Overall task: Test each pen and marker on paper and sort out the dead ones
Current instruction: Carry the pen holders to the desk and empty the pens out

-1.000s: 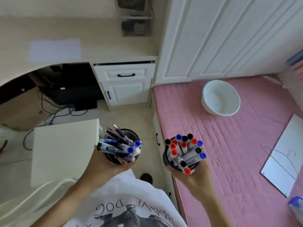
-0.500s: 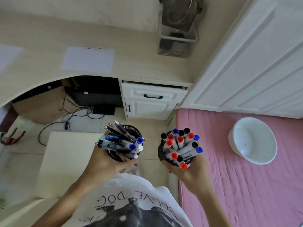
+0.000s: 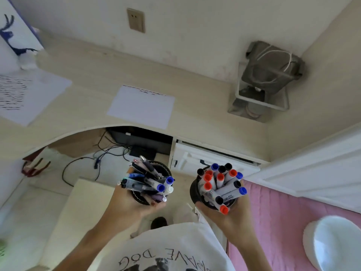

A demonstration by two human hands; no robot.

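Pens and markers sit in two black round holders, one per hand, held above floor in front of my chest. Left hand (image 3: 134, 202) grip clamped round black mesh pen cup (image 3: 154, 182); right hand (image 3: 230, 214) grip clamped round black marker cup (image 3: 197, 190). Since a second ago, view swung up: beige counter (image 3: 195, 98) now fills frame, pink bed (image 3: 283, 218) mostly out. I count two white paper sheets (image 3: 141, 106) on counter, one white bowl (image 3: 336, 241) on bed.
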